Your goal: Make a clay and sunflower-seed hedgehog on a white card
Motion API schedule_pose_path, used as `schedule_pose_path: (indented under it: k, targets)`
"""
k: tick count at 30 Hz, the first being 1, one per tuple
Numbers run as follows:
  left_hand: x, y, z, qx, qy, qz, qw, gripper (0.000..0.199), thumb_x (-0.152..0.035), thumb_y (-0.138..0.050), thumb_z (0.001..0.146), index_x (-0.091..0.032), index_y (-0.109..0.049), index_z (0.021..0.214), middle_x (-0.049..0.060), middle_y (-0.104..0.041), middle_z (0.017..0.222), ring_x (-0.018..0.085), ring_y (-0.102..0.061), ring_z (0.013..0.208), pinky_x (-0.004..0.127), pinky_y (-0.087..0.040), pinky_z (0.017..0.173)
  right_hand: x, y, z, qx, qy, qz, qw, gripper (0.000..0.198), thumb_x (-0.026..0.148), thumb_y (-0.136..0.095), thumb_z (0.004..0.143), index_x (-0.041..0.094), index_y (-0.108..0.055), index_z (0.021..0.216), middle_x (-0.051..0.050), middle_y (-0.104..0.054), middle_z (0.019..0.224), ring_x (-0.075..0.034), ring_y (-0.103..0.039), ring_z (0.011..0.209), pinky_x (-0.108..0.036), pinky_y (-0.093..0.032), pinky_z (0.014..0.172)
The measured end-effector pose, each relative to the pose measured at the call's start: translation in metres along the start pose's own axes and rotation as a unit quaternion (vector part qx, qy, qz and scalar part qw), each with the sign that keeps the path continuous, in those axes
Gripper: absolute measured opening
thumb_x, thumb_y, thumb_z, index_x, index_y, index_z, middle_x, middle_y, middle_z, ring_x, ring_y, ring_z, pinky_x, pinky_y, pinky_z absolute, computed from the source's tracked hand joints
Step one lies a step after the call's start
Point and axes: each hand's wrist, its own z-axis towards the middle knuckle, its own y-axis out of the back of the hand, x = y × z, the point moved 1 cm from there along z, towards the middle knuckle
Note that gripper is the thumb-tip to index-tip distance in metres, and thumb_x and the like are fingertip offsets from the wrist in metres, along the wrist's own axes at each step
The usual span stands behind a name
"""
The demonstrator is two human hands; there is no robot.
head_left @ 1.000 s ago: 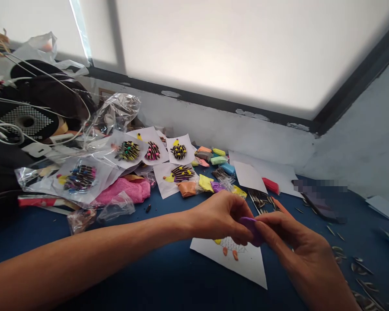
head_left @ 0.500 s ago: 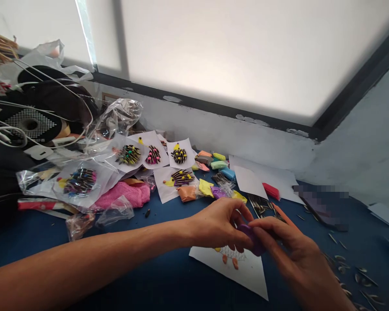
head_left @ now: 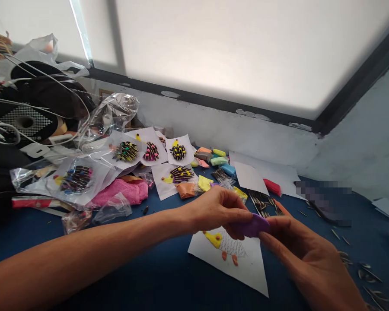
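A flattened piece of purple modelling clay (head_left: 253, 225) is pinched between my two hands. My left hand (head_left: 218, 209) grips its left end with thumb and fingers, and my right hand (head_left: 298, 246) pinches its right edge. Just below lies a white sheet (head_left: 246, 278) with a hedgehog drawing on it. The hedgehog has a yellow clay head (head_left: 213, 239) and two orange clay feet (head_left: 229, 258); its body is pencil lines, partly covered by my hands.
Behind are hedgehog cards (head_left: 182, 175) with seed spines, coloured clay packs (head_left: 186, 190) and a red clay pack (head_left: 272, 187). Sunflower seeds (head_left: 369, 274) lie scattered at right. At left are a pink cloth (head_left: 125, 192), plastic bags and a black spool (head_left: 27, 123) with white cables.
The purple clay now faces me more fully, held wider between my hands. My left hand has shifted slightly upward, uncovering the yellow head on the sheet.
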Motion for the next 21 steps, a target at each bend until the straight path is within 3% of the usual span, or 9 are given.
schedule_pose_path:
  k: [3, 6, 11, 15, 19, 21]
  targets:
    - [-0.001, 0.001, -0.001, 0.012, 0.007, 0.002, 1.0, 0.04, -0.048, -0.077, 0.077, -0.01, -0.066, 0.083, 0.005, -0.069, 0.073, 0.012, -0.067, 0.062, 0.027, -0.055, 0.064, -0.003, 0.002, 0.0, -0.034, 0.011, 0.0, 0.999, 0.033, 0.047, -0.077, 0.071, 0.026, -0.075, 0.096, -0.004, -0.077, 0.092, -0.021, -0.073, 0.083, -0.027, -0.059, 0.075]
    - [-0.001, 0.001, -0.002, 0.01, 0.0, 0.004, 1.0, 0.04, -0.048, -0.076, 0.078, -0.011, -0.067, 0.086, 0.004, -0.069, 0.074, 0.012, -0.067, 0.064, 0.027, -0.055, 0.065, -0.007, 0.002, 0.002, -0.044, 0.023, -0.011, 0.999, 0.038, 0.052, -0.074, 0.073, 0.027, -0.075, 0.102, -0.006, -0.077, 0.095, -0.02, -0.073, 0.076, -0.026, -0.06, 0.065]
    - [0.001, -0.002, -0.001, 0.014, 0.015, 0.0, 1.0, 0.038, -0.047, -0.073, 0.081, -0.01, -0.067, 0.086, 0.003, -0.068, 0.07, 0.013, -0.067, 0.062, 0.032, -0.056, 0.071, -0.002, 0.0, 0.001, -0.074, 0.063, -0.038, 0.995, 0.029, 0.053, -0.069, 0.077, 0.025, -0.076, 0.08, -0.001, -0.067, 0.06, -0.015, -0.062, 0.053, -0.021, -0.056, 0.052]
    - [0.005, -0.003, 0.001, 0.013, 0.012, -0.021, 1.0, 0.041, -0.029, -0.081, 0.075, -0.013, -0.065, 0.109, 0.002, -0.069, 0.077, 0.012, -0.066, 0.063, 0.029, -0.054, 0.066, 0.004, -0.001, 0.0, -0.051, 0.067, -0.041, 0.996, 0.03, 0.053, -0.067, 0.078, 0.025, -0.074, 0.075, -0.001, -0.066, 0.061, -0.015, -0.064, 0.054, -0.022, -0.055, 0.05]
    - [0.008, -0.005, 0.002, 0.021, 0.003, -0.01, 1.0, 0.028, -0.018, -0.079, 0.074, -0.011, -0.066, 0.098, 0.001, -0.066, 0.071, 0.009, -0.062, 0.06, 0.024, -0.051, 0.061, 0.0, -0.001, 0.0, -0.052, 0.059, -0.045, 0.996, 0.033, 0.056, -0.064, 0.08, 0.026, -0.075, 0.088, -0.002, -0.069, 0.064, -0.017, -0.069, 0.059, -0.023, -0.058, 0.053]
    - [0.008, -0.006, 0.001, 0.021, 0.002, -0.004, 1.0, 0.027, -0.016, -0.078, 0.074, -0.012, -0.063, 0.096, 0.0, -0.065, 0.07, 0.009, -0.062, 0.06, 0.024, -0.05, 0.059, -0.003, -0.002, 0.0, -0.042, 0.049, -0.036, 0.997, 0.036, 0.055, -0.066, 0.079, 0.027, -0.074, 0.099, -0.003, -0.074, 0.073, -0.02, -0.073, 0.071, -0.024, -0.06, 0.059]
